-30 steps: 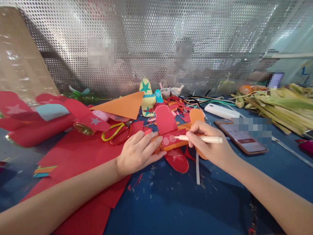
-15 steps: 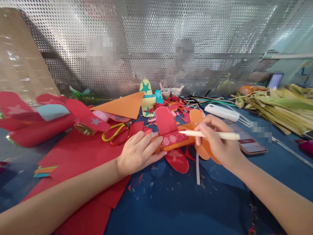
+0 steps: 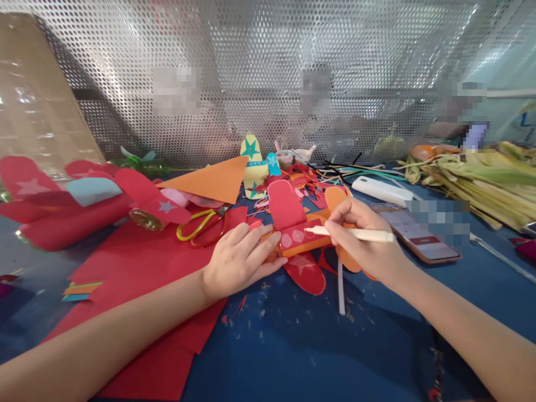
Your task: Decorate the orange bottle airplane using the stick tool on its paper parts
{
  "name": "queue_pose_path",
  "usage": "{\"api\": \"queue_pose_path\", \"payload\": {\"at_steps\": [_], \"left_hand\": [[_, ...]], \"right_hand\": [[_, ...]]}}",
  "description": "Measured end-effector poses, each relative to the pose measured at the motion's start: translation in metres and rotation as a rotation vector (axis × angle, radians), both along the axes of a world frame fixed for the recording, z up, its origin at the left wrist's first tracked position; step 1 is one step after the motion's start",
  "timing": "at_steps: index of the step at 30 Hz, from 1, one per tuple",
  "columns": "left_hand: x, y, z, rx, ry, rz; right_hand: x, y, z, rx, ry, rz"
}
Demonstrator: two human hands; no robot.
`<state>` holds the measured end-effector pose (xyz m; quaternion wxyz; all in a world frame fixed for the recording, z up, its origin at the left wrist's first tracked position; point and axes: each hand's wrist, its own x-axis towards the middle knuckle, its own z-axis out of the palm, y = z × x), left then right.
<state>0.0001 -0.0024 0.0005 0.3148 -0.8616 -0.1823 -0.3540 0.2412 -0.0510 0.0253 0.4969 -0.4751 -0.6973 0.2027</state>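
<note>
My left hand grips the left end of a red and orange paper airplane, its fingers over the body and its thumb along the near side. My right hand pinches a white marker pen, its tip on the red strip along the airplane's body. A row of pale circles runs along that strip, and the right part of the row is partly hidden by the pen. Below the body a red wing bears a faint star. The orange tail is partly behind my right hand.
Red paper sheets and yellow-handled scissors lie left. Further left is a red paper-covered airplane. Behind are an orange paper piece, a yellow airplane and paper scraps. A phone and dried husks lie right.
The marker's rear end has swung left and toward me, and its tip has shifted slightly along the strip. My left hand keeps its hold on the airplane. The whole view has shifted a little.
</note>
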Motion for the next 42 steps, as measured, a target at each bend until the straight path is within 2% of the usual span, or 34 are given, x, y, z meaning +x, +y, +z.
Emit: {"api": "queue_pose_path", "payload": {"at_steps": [5, 10, 17, 27, 42], "left_hand": [[0.0002, -0.0003, 0.0002, -0.009, -0.003, 0.000], [0.0003, -0.0005, 0.0006, 0.000, -0.002, -0.003], [0.0003, 0.0000, -0.0002, -0.003, 0.000, 0.000], [-0.0001, 0.0004, 0.0006, 0.008, 0.003, -0.004], [0.0001, -0.0001, 0.0011, -0.003, -0.003, 0.006]], "right_hand": [[-0.0004, 0.0004, 0.0015, 0.037, -0.081, -0.044], [-0.0021, 0.0013, 0.0028, 0.045, -0.053, -0.097], [-0.0001, 0.0026, 0.0012, 0.001, -0.062, -0.085], [0.0011, 0.0029, -0.0021, 0.035, -0.103, -0.082], [-0.0007, 0.0011, 0.0028, -0.013, -0.098, -0.070]]}}
